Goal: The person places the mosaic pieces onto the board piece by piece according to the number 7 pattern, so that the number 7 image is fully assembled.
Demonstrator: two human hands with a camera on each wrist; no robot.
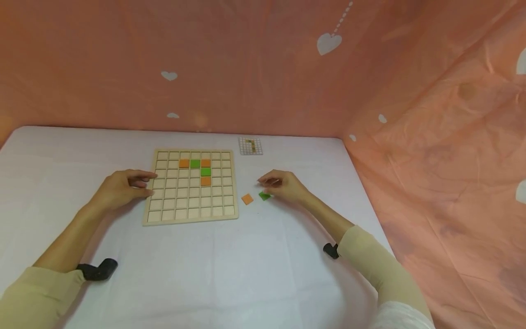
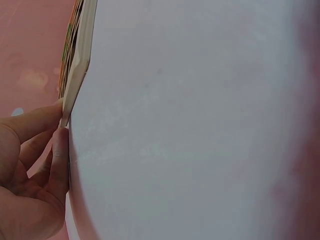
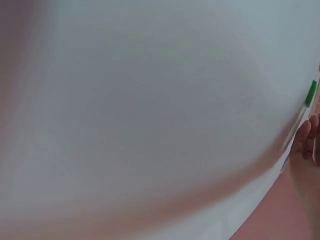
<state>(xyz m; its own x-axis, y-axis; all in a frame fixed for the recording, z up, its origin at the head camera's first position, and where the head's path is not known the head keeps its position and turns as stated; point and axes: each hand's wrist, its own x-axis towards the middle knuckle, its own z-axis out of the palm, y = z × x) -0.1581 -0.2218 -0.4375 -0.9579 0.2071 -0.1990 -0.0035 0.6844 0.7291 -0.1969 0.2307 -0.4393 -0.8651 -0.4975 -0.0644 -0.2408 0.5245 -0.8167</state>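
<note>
A wooden grid board (image 1: pixel 191 208) lies on the white table, with orange tiles (image 1: pixel 184 163) and green tiles (image 1: pixel 205 172) set in its upper rows. My left hand (image 1: pixel 123 187) rests against the board's left edge (image 2: pixel 75 85), its fairly straight fingertips (image 2: pixel 55 112) touching the rim. To the right of the board, my right hand (image 1: pixel 283 185) has its fingers curled over a green tile (image 1: pixel 264 196), which sits tilted at the fingertips. The right wrist view shows that tile (image 3: pixel 311 93) as a thin sliver beside one finger (image 3: pixel 305 135). A loose orange tile (image 1: pixel 247 198) lies just left of it.
A small pattern card (image 1: pixel 250 146) lies behind the board's right corner. Pink plastic sheeting (image 1: pixel 431 160) walls the table at the back and right. The table's right edge runs close to my right forearm. Black wrist mounts (image 1: pixel 98 269) show near both sleeves.
</note>
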